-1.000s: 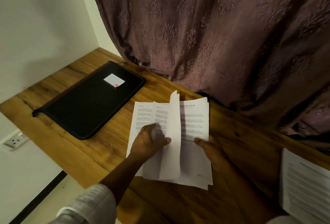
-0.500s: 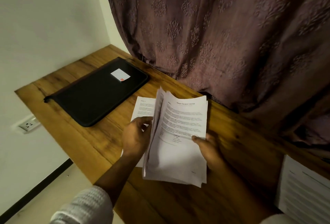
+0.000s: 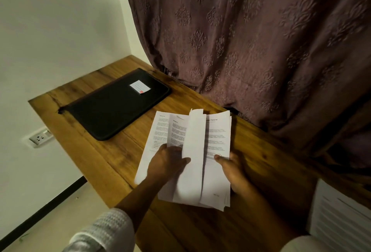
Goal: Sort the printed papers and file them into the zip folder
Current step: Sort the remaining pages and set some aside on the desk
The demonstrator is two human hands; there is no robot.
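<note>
A stack of printed papers (image 3: 217, 143) lies at the middle of the wooden table (image 3: 104, 157). My right hand (image 3: 232, 169) grips the stack's right side, thumb on top. My left hand (image 3: 168, 161) holds one sheet (image 3: 193, 151) lifted on edge and curled over between the two halves; flipped pages (image 3: 160, 131) lie flat to its left. The black zip folder (image 3: 116, 105) lies shut at the table's far left, a white label (image 3: 140, 86) on its cover, apart from both hands.
A purple patterned curtain (image 3: 241, 40) hangs along the table's far edge. Another printed sheet (image 3: 339, 215) sits at the lower right. A wall socket (image 3: 40, 137) is below the table's left edge, on the white wall.
The left hand has turned another sheet up and leftwards from the stack; half a second ago the pages lay closed together under the title page. The view shifted slightly.
</note>
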